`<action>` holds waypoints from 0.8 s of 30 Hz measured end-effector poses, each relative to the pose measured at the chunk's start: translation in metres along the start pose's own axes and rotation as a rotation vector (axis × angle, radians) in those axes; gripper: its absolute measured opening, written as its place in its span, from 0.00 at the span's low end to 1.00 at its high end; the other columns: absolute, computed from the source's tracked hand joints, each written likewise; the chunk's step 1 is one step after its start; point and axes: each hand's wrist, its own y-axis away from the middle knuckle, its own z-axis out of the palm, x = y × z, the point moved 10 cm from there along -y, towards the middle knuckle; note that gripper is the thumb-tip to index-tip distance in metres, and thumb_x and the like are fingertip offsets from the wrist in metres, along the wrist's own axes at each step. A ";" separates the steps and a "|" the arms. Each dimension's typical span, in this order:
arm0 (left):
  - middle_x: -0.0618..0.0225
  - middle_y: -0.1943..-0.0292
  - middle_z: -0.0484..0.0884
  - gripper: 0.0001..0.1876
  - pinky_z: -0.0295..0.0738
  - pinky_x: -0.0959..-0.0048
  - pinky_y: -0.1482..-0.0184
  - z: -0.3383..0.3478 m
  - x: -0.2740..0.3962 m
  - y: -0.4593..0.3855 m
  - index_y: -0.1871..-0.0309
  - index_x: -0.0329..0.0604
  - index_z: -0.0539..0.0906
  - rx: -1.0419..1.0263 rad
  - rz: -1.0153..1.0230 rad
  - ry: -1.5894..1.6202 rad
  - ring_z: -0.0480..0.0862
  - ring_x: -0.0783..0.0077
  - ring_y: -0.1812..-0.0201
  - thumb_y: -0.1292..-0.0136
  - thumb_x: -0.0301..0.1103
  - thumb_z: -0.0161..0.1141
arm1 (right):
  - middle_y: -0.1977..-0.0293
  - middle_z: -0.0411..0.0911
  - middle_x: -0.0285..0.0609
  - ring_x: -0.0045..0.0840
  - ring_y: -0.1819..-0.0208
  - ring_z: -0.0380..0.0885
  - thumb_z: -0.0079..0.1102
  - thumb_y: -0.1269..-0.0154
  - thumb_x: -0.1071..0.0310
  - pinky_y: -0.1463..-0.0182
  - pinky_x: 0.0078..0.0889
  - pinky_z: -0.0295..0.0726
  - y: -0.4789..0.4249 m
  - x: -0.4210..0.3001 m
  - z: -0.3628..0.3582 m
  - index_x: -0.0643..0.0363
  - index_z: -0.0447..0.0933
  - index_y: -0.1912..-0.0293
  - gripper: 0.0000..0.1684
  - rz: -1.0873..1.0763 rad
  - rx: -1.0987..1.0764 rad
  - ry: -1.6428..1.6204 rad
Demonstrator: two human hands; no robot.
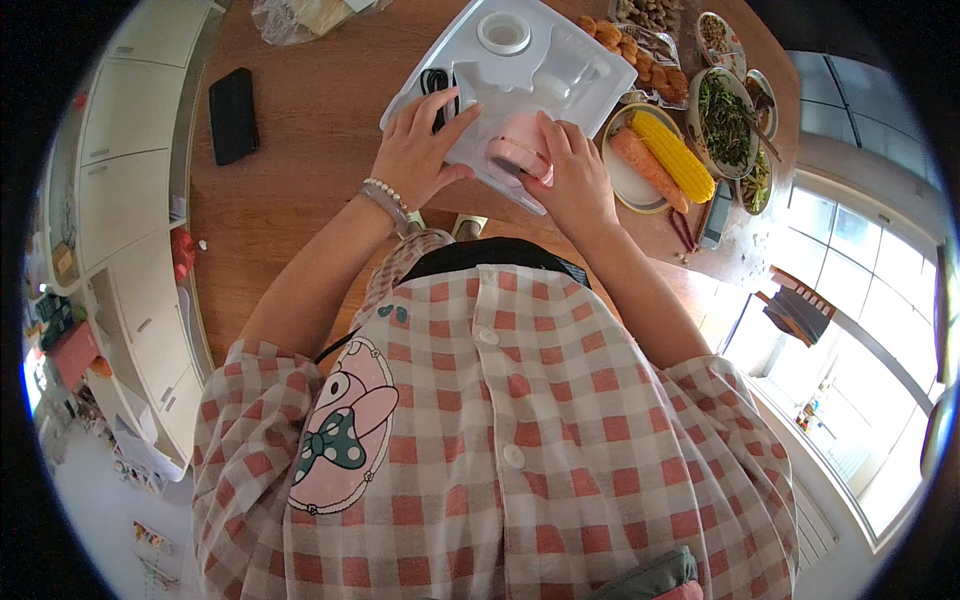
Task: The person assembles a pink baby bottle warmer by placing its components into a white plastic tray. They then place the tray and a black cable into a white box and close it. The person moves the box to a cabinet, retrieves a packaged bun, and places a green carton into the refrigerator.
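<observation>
A white molded plastic tray (495, 94) sits on the wooden table, tilted towards its front right corner. My right hand (576, 172) grips a pink cylindrical appliance part (520, 142) with a shiny metallic band, at the tray's near right. My left hand (424, 142) rests with spread fingers over the tray's left edge, next to a coiled black cable (436, 81) lying in a slot. A round white ring-shaped part (504, 34) stands in the tray's far recess. A clear plastic piece (574, 60) lies in the right recess.
A black case (233, 116) lies at the left, a plastic bag (307, 16) at the far edge. To the right are a plate (626, 180) with corn (671, 157) and a carrot-coloured root (649, 169), twisted pastries (645, 64), a bowl of greens (724, 120) and a phone (716, 215).
</observation>
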 end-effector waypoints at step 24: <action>0.66 0.42 0.63 0.44 0.63 0.58 0.42 0.000 -0.003 -0.002 0.37 0.60 0.61 0.079 -0.069 0.033 0.65 0.60 0.42 0.60 0.42 0.71 | 0.54 0.76 0.41 0.34 0.58 0.77 0.57 0.42 0.57 0.54 0.32 0.75 -0.037 0.012 -0.016 0.49 0.73 0.47 0.22 -0.042 -0.160 -0.332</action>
